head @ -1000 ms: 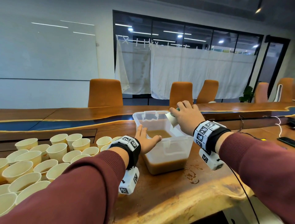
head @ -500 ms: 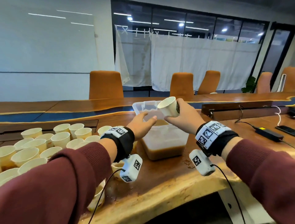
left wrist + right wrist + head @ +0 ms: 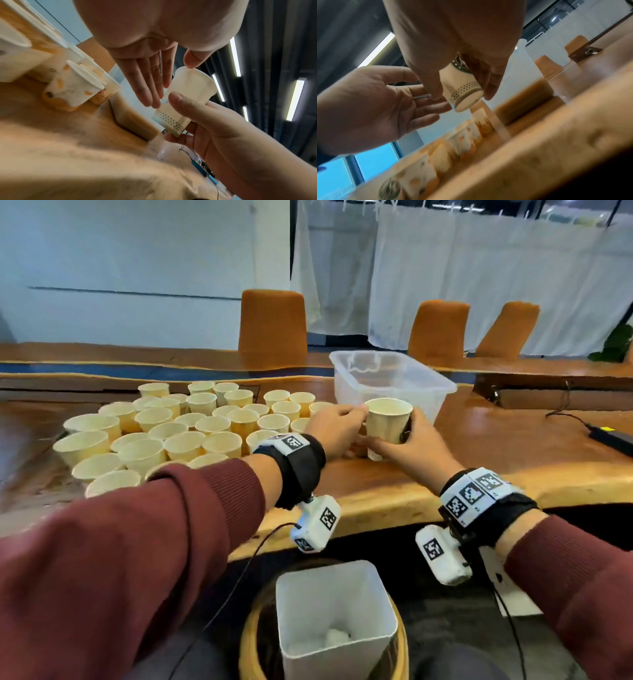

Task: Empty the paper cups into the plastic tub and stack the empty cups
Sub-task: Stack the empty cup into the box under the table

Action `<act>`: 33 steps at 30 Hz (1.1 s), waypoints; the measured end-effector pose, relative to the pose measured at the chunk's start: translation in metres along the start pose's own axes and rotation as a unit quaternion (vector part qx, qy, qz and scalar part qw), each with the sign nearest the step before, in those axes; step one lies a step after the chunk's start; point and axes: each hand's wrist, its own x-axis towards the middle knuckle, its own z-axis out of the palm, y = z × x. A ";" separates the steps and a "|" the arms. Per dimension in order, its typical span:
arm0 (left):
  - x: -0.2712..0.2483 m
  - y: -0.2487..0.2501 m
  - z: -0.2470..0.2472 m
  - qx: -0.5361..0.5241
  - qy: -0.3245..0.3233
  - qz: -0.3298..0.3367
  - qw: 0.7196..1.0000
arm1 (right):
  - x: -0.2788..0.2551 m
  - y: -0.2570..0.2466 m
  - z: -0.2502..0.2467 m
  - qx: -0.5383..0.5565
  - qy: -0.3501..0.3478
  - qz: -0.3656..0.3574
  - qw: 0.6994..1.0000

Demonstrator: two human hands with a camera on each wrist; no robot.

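An empty paper cup (image 3: 388, 422) stands upright in the air just in front of the clear plastic tub (image 3: 442, 387). My right hand (image 3: 394, 440) grips the cup around its lower half. The left hand (image 3: 356, 429) reaches in from the left with straight fingers. In the left wrist view its thumb touches the rim of the cup (image 3: 190, 86) and its fingers lie beside the wall. The right wrist view shows the cup's base (image 3: 467, 102) above the table, with brown liquid in the tub (image 3: 525, 94) behind. Several more paper cups (image 3: 185, 433) crowd the table on the left.
A white bin (image 3: 335, 611) stands on the floor below the table's near edge. To the right lies a black power adapter (image 3: 613, 436) with its cable. Orange chairs (image 3: 272, 326) line the far side of the table.
My right hand turned the cup upright from over the tub and brought it down toward the near side. The left hand left the tub's edge and came to the cup.
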 end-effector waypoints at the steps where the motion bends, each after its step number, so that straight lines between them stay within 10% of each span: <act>1: -0.013 -0.008 -0.001 0.000 -0.015 -0.030 0.999 | -0.016 0.004 0.006 0.001 -0.026 0.007 1.000; 14: -0.109 -0.093 0.012 0.152 -0.122 -0.219 0.956 | -0.124 0.070 0.046 -0.078 -0.276 0.129 0.949; 18: -0.093 -0.090 -0.003 0.310 -0.113 -0.134 0.935 | -0.118 0.074 0.038 -0.161 -0.345 0.153 0.912; 25: -0.038 -0.043 -0.046 0.460 0.039 0.087 0.883 | -0.063 0.029 0.033 -0.041 -0.217 0.072 0.973; 33: 0.031 -0.018 -0.095 0.545 -0.001 0.019 0.838 | 0.033 0.005 0.098 -0.038 -0.165 0.104 0.980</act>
